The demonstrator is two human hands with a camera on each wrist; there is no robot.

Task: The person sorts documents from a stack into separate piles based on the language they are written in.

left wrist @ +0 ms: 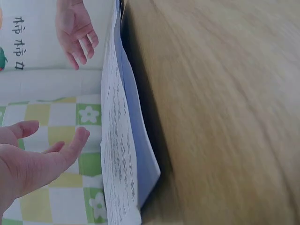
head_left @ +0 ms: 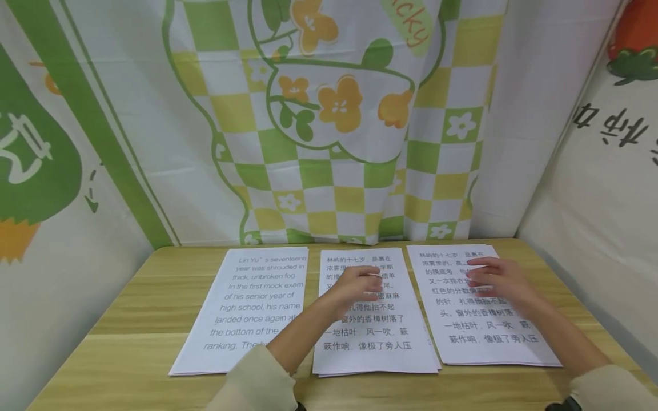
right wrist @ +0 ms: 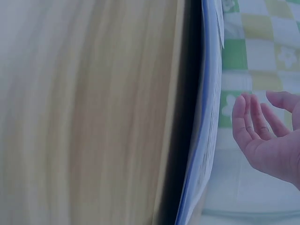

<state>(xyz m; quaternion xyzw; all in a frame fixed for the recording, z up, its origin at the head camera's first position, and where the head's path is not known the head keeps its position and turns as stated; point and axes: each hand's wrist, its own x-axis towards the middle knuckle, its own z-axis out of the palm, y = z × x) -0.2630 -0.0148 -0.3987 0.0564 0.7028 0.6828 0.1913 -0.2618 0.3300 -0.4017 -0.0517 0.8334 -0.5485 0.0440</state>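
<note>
Three stacks of printed paper lie side by side on a wooden table. The left stack (head_left: 252,308) carries English text; the middle stack (head_left: 370,342) and the right stack (head_left: 488,337) carry Chinese text. Above the middle stack hovers my left hand (head_left: 354,290), fingers loosely bent and holding nothing. My right hand (head_left: 501,279) is over the right stack, also with nothing in it. Both wrist views show a gap between the hand and the sheets, with the left hand (left wrist: 42,159) and right hand (right wrist: 267,136) relaxed.
The wooden table (head_left: 128,319) runs up to a hanging curtain (head_left: 329,171) with green and yellow checks and flowers. Printed white side panels stand at the left (head_left: 31,319) and right (head_left: 596,228). Some sheet edges of the middle stack lift slightly off the table.
</note>
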